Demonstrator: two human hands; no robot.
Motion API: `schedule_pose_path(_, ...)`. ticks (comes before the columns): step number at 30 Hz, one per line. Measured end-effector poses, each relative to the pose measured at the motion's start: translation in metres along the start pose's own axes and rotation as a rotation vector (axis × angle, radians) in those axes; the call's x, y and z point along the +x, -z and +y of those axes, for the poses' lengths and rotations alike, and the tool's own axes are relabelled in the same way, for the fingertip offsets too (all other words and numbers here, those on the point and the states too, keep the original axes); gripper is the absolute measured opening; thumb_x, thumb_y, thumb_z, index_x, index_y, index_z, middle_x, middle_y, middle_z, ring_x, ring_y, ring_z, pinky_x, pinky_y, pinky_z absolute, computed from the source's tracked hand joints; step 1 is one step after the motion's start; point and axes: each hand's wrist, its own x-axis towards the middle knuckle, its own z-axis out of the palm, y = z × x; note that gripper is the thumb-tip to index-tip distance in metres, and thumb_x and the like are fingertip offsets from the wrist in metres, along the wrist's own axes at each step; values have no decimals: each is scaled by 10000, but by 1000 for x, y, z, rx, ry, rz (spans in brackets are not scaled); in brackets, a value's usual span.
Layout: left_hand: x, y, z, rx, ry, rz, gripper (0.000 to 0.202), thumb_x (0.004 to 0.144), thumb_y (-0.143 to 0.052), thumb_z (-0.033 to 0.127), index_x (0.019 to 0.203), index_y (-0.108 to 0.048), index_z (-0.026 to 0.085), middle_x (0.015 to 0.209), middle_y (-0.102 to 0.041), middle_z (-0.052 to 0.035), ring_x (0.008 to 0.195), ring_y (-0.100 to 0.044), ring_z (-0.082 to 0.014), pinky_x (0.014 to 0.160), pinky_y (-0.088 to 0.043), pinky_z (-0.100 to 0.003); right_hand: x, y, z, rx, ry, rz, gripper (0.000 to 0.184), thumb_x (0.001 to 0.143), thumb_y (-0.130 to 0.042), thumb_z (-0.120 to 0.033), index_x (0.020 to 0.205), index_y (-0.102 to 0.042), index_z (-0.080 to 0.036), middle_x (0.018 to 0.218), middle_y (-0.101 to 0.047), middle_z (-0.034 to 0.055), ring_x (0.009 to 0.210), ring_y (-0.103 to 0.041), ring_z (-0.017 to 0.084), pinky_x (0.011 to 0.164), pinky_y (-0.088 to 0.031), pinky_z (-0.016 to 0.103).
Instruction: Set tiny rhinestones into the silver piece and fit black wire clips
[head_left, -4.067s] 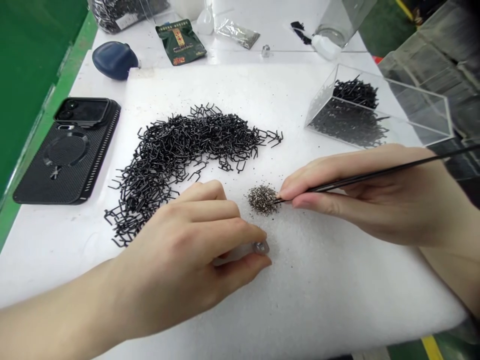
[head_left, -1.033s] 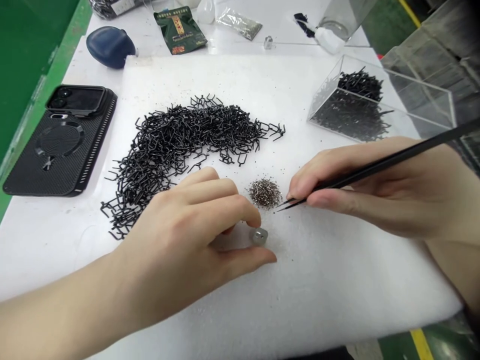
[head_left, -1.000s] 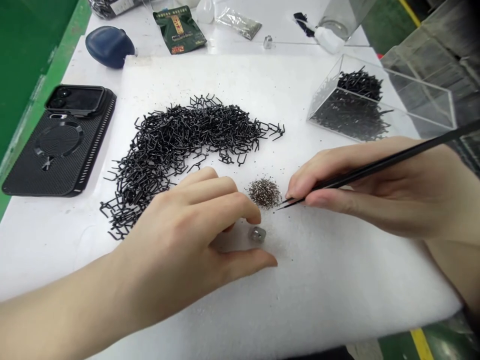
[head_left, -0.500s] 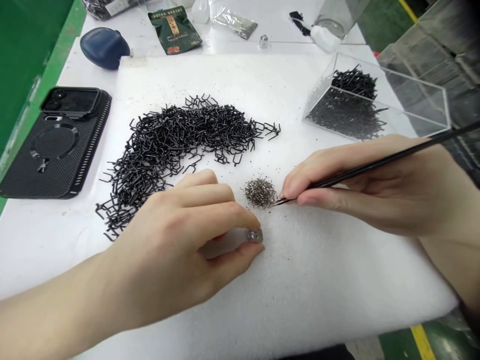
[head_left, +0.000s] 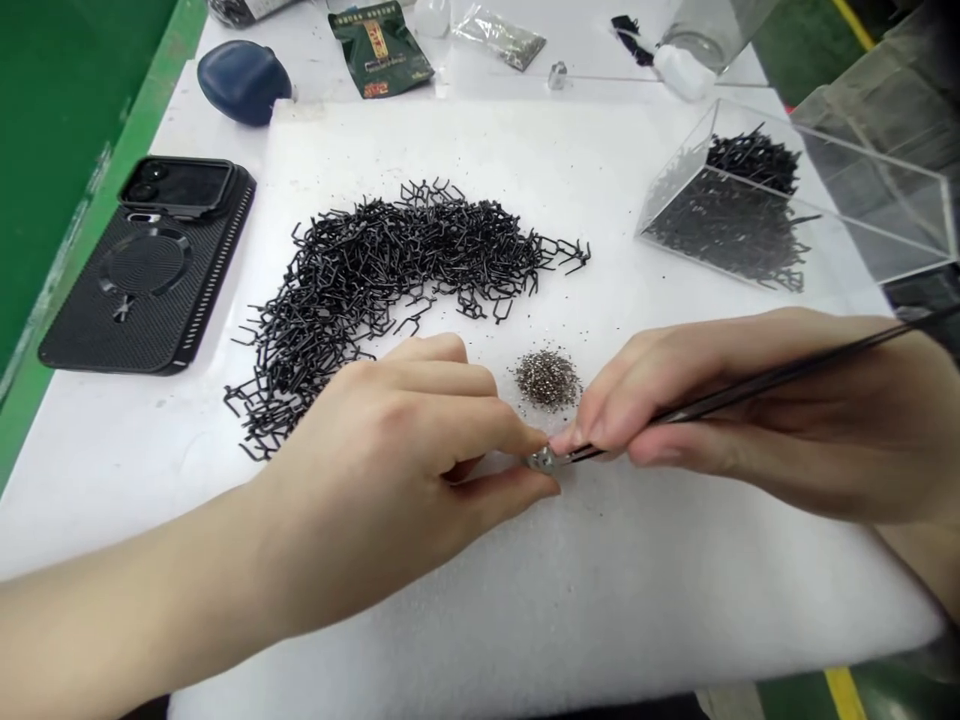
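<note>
Between thumb and forefinger, my left hand [head_left: 405, 470] pinches a small shiny metal piece [head_left: 545, 459] just above the white foam sheet [head_left: 540, 590]. My right hand [head_left: 742, 410] grips dark tweezers [head_left: 720, 400], their tips at the metal piece. Whether the tips hold a tiny part is too small to tell. Right behind the fingers lies a little heap of tiny brown and silvery metal parts [head_left: 547, 380]. A large curved pile of thin black forked pieces [head_left: 405, 250] spreads behind my left hand.
A clear box [head_left: 712, 215] with more black pieces lies tilted at the right. At the left is a black-cased phone [head_left: 150, 265]. Along the back are a dark blue rounded object [head_left: 244, 80], a green packet [head_left: 380, 50], a clear bag [head_left: 499, 35] and a small metal piece [head_left: 557, 75].
The tweezer tips have moved from the edge of the small heap to the metal piece in my left hand. The whole view has shifted, so the table items appear farther right.
</note>
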Motion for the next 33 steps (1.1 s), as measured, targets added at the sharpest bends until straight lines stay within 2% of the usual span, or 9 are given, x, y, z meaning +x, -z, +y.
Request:
schedule_pose_path(6,2,-1,-2,-21,-26,41,127,948,-856,153,830,-836,112,689,-628,35,722,-483,-88,691,-451,-263,0,0,1,-4,-37,7,67,988,-846,-188,1009,-829,-249,993,-848,-19,900,-816,127,728,-630,180)
schedule_pose_path(7,2,-1,-2,-19,0,-4,84,953,-850,148,878,-851,112,722,-654,31,735,-497,-89,699,-458,-263,0,0,1,0,-44,8,70,986,-849,-192,1011,-828,-254,996,-848,-20,905,-817,127,727,-631,178)
schedule_pose_path(9,2,0,-1,-14,23,-12,101,964,-845,171,881,-851,115,730,-656,26,750,-505,-95,716,-465,-266,0,0,0,9,-53,11,73,981,-856,-202,1010,-828,-264,999,-849,-19,915,-820,133,729,-634,179)
schedule_pose_path(10,1,0,-1,-46,-46,79,122,942,-863,159,828,-839,124,681,-622,38,716,-468,-91,677,-430,-273,0,1,0,12,-58,10,78,978,-858,-200,1004,-829,-267,998,-849,-18,918,-821,136,732,-637,181)
schedule_pose_path(11,2,1,0,-49,-60,105,105,938,-869,159,843,-846,123,674,-620,41,715,-475,-89,668,-426,-271,0,1,0,13,-65,9,81,975,-858,-196,1001,-831,-268,996,-850,-15,919,-823,140,733,-639,186)
schedule_pose_path(12,2,2,1,-12,10,10,93,960,-850,172,885,-857,119,724,-653,27,755,-504,-98,716,-455,-274,0,0,0,16,-69,10,79,975,-859,-199,1003,-833,-268,996,-850,-11,919,-824,145,732,-640,190)
schedule_pose_path(21,5,2,2,-34,0,5,81,960,-838,154,890,-860,120,727,-672,26,721,-492,-92,709,-457,-272,-3,-2,3,57,-51,31,179,958,-855,-128,1040,-839,-286,1007,-841,-6,948,-823,159,743,-644,197)
schedule_pose_path(32,6,2,2,-55,-26,18,92,971,-827,152,902,-854,97,717,-657,29,694,-469,-85,742,-457,-277,-2,0,3,10,-23,27,117,999,-833,-179,1043,-819,-287,993,-837,-5,945,-824,171,729,-624,235)
schedule_pose_path(33,7,3,3,-44,5,-22,81,971,-829,157,934,-862,93,754,-685,22,708,-490,-85,757,-469,-275,-2,0,4,12,-21,24,116,1006,-825,-180,1050,-817,-287,1002,-838,-5,947,-823,171,735,-625,238)
